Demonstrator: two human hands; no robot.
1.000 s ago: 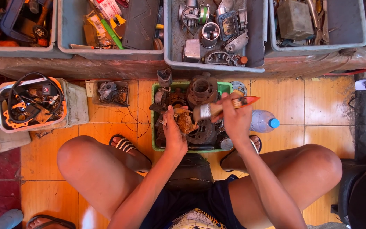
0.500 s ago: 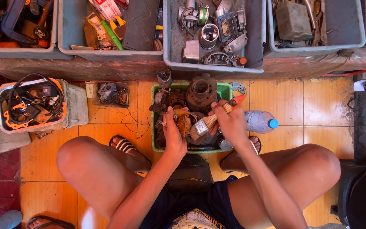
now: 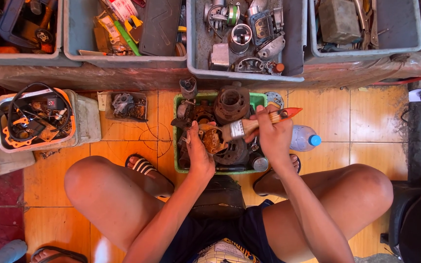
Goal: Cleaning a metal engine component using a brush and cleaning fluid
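Bare knees frame lower centre; both forearms reach up-frame from them. Left hand [image 3: 200, 152]: fingers curled around a rusty metal part [image 3: 214, 139], held over the green tray [image 3: 176, 146] at frame centre. Right hand [image 3: 274, 136]: fingers clenched on a paintbrush [image 3: 249, 125], wooden handle with red tip pointing right, bristles touching the rusty part. Part: brown-orange, corroded, rounded. Beyond, a dark cylinder [image 3: 231, 102] sits in the tray. Grey bins [image 3: 296, 44] of metal parts line the top edge.

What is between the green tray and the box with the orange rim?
In the head view, a small clear container of metal parts sits on the tiled floor between green tray and orange-rimmed box.
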